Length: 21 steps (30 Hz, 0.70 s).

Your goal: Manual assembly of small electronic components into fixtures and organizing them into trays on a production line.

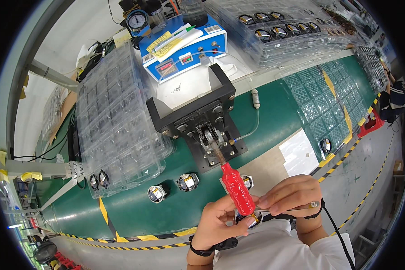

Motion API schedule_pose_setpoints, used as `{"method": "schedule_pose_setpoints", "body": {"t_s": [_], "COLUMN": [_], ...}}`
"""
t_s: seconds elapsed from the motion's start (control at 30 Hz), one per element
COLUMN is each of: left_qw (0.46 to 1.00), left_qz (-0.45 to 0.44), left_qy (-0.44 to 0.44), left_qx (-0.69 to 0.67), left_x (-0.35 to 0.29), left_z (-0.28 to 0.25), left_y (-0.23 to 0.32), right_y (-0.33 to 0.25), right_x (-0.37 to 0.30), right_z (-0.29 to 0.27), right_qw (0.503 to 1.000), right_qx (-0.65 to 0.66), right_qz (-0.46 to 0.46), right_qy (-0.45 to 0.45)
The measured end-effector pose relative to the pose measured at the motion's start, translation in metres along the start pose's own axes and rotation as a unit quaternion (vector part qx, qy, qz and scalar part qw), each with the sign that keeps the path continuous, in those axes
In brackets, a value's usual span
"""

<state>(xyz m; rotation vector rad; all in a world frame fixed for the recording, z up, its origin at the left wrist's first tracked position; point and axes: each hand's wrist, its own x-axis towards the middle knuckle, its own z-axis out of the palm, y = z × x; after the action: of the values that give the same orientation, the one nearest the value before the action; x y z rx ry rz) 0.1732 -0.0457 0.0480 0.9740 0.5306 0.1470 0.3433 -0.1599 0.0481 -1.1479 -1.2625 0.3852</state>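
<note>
Between the fingers of my left hand (pixel 220 220) is a small round watch-like module (pixel 255 219), partly hidden by my thumb and a red handle. My right hand (pixel 292 195) is closed on a thin metal tool, perhaps tweezers (pixel 301 207), its tip pointing at the module. The red grip of the lever (pixel 236 189) comes toward me from the black press fixture (pixel 202 121) and hangs over my left fingers. Another round module (pixel 247 182) lies just beyond the red grip. Two more, a left one (pixel 157 194) and a right one (pixel 187 182), sit on the green mat.
Clear plastic trays (pixel 117 117) are stacked at left. A blue control box (pixel 184 49) stands behind the fixture, with a thin tube (pixel 256 117) nearby. Filled trays (pixel 279 36) lie at the far right, and an open clear tray (pixel 324 99) sits near the striped table edge (pixel 157 236).
</note>
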Motion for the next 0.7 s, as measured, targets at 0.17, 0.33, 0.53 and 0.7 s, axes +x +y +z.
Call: {"method": "schedule_pose_setpoints", "body": {"t_s": [0.17,0.33,0.53,0.7], "left_qw": [1.0,1.0,0.999,0.991], "left_qz": [0.015,0.013,0.003,0.027], "left_qy": [0.0,-0.002,0.006,0.001], "left_qx": [-0.005,0.012,0.041,0.128], "left_x": [-0.0001,0.0007,0.0009,0.0027], "left_z": [-0.0004,-0.0009,0.0007,0.0026], "left_y": [-0.0008,0.0016,0.0037,0.0062], "right_y": [0.0018,0.0044,0.0012,-0.0021], "right_x": [0.002,0.0014,0.0002,-0.0036], "right_z": [-0.0005,-0.0005,0.0002,-0.0034], "right_qw": [1.0,1.0,1.0,0.996], "right_qx": [0.004,0.004,0.009,0.007], "right_qz": [-0.018,-0.026,0.022,0.088], "right_qy": [-0.011,-0.013,-0.002,-0.031]}}
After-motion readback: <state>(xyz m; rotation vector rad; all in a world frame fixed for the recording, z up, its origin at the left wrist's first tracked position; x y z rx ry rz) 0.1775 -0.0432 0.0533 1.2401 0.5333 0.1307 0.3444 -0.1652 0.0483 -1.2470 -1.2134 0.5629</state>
